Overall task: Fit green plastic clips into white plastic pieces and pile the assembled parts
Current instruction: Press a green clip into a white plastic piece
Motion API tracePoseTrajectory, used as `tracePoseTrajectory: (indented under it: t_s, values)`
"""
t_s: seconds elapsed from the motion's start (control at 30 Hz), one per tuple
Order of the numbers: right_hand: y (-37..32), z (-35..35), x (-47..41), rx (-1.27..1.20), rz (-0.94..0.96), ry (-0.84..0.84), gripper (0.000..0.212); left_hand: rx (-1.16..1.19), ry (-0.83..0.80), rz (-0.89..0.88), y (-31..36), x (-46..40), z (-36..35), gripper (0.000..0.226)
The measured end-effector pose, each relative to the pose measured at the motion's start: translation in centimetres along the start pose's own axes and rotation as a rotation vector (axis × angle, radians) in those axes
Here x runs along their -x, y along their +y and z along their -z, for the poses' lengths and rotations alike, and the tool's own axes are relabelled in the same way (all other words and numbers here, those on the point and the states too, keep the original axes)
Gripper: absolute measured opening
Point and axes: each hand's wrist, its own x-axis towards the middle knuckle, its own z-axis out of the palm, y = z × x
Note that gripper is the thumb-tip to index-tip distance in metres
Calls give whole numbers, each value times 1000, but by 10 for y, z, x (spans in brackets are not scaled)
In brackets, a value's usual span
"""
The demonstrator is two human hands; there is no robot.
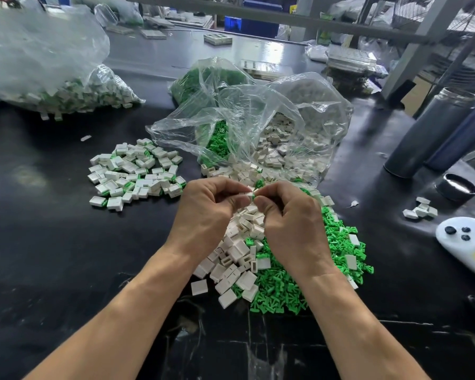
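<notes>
1. Both hands meet at centre, above the loose parts on the dark surface (66,256).
2. Left hand (203,212) has its fingers curled in, pinching a white piece (248,195) at the fingertips.
3. Right hand (291,215) is curled too, thumb and forefinger nipping a green clip (256,192) right against that piece; the clip is barely visible.
4. Beneath the hands: a heap of white pieces (236,256), with a spread of green clips (280,289) to its right, the two touching and mixing at the edge.
5. Off to the left, well apart, lies the pile (135,174) of assembled parts, white with green showing.
6. Behind the hands, an open clear bag (258,119) spills more of both.
7. Far left, another bag (52,64) holds assembled parts.
8. Right edge: two dark bottles (428,133), a cap (457,187), a white controller (466,242).
</notes>
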Motion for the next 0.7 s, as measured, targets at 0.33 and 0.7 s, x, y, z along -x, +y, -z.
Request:
tracePoseTrajectory:
  t_s: [0.33,0.7]
  values:
    - [-5,-2,3,111,58,71,6,-98,16,-60,1,0,-4,18]
    - [-6,-6,3,-181,-130,55,20,137,74,63,1,2,-9,15]
